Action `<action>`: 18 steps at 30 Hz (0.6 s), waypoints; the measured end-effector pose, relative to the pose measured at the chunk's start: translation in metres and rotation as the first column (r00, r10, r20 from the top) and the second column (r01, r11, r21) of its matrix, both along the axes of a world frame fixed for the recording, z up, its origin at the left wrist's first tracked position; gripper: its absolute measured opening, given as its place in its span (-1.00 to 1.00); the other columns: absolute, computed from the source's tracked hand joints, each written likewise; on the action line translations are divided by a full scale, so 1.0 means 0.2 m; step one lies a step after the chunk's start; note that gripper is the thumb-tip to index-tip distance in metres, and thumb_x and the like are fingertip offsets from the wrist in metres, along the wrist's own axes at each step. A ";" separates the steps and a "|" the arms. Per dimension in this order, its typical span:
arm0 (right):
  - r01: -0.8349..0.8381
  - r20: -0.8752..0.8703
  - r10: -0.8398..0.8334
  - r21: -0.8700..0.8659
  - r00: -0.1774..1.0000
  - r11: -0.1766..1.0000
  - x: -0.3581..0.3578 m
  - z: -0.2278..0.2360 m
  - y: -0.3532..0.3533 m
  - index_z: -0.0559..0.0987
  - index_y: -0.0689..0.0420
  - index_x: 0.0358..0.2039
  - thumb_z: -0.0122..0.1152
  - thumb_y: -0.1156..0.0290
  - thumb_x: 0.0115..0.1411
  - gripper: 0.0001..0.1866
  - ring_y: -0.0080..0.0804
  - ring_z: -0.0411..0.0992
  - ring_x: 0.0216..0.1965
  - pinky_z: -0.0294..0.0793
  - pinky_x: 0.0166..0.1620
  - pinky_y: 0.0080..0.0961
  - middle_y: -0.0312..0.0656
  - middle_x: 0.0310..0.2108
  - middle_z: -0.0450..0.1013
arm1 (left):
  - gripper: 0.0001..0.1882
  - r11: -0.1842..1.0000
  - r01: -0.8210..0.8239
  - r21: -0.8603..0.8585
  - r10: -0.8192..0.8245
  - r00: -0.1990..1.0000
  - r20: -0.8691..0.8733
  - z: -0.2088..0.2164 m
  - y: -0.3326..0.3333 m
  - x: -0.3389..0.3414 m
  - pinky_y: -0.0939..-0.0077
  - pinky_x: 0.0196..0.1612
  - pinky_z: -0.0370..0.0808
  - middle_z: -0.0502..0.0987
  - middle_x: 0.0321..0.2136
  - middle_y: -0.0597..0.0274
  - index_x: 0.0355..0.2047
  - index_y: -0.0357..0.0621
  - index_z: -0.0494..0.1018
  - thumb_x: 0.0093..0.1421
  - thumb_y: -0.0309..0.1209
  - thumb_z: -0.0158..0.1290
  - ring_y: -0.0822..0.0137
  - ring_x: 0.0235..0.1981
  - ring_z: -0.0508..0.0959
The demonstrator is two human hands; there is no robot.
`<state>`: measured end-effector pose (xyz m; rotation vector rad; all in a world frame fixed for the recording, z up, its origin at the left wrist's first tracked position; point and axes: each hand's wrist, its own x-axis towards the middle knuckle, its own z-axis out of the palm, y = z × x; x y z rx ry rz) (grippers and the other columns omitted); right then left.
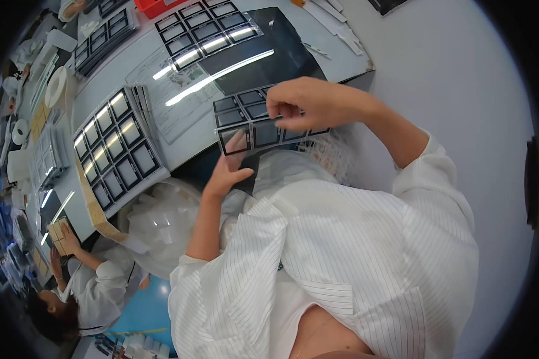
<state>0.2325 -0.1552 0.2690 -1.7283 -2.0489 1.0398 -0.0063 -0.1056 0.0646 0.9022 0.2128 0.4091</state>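
Left hand (227, 175) under panel (266, 133), printed sheet (170, 110) (illegible)

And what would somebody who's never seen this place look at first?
Probably the two hands in the middle: the left hand at the lower left of a black-framed panel, fingers showing through a window, and the right hand curled over its right part. Next, perhaps the stack of similar panels to the left, shining with reflected light. The bright red container pops out at the top edge.
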 end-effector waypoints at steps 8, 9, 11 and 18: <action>-0.120 0.374 0.180 -0.179 0.910 0.976 -0.16 -0.17 -0.15 0.01 0.44 0.25 0.02 0.54 -0.08 -0.17 0.10 0.06 0.23 0.10 0.25 -0.22 0.22 0.21 0.04 | -0.29 0.898 0.439 -0.033 -0.440 0.898 -0.022 0.14 0.36 0.07 0.22 0.15 0.33 0.43 0.01 -0.15 0.06 -0.48 0.28 0.09 -0.10 0.16 0.09 0.07 0.45; -0.060 0.400 0.097 -0.104 0.911 0.993 -0.14 -0.29 -0.19 -0.01 0.43 0.26 0.00 0.51 -0.04 -0.18 0.11 0.01 0.27 0.04 0.28 -0.20 0.24 0.25 -0.02 | -0.36 0.891 0.449 -0.074 -0.451 0.892 -0.014 0.17 0.38 0.10 0.23 0.14 0.35 0.46 -0.03 -0.13 0.00 -0.47 0.35 0.11 -0.13 0.16 0.11 0.02 0.49; -0.014 0.416 0.024 -0.027 0.909 1.000 -0.12 -0.36 -0.18 -0.03 0.42 0.27 -0.02 0.48 -0.01 -0.18 0.12 -0.05 0.31 -0.01 0.30 -0.18 0.25 0.29 -0.08 | -0.42 0.887 0.451 -0.104 -0.459 0.885 -0.074 0.13 0.41 0.12 0.25 0.11 0.39 0.49 -0.05 -0.09 -0.02 -0.46 0.36 0.14 -0.18 0.14 0.14 -0.02 0.51; -0.040 0.354 0.140 -0.277 0.925 0.960 -0.14 -0.42 -0.17 -0.15 0.44 0.28 -0.11 0.38 0.08 -0.19 0.28 -0.14 0.32 -0.12 0.33 -0.11 0.35 0.30 -0.18 | -0.66 0.887 0.433 -0.161 -0.462 0.834 -0.302 0.09 0.29 0.18 0.45 -0.09 0.53 0.58 -0.18 0.15 -0.03 -0.23 0.44 0.18 -0.42 0.11 0.33 -0.18 0.58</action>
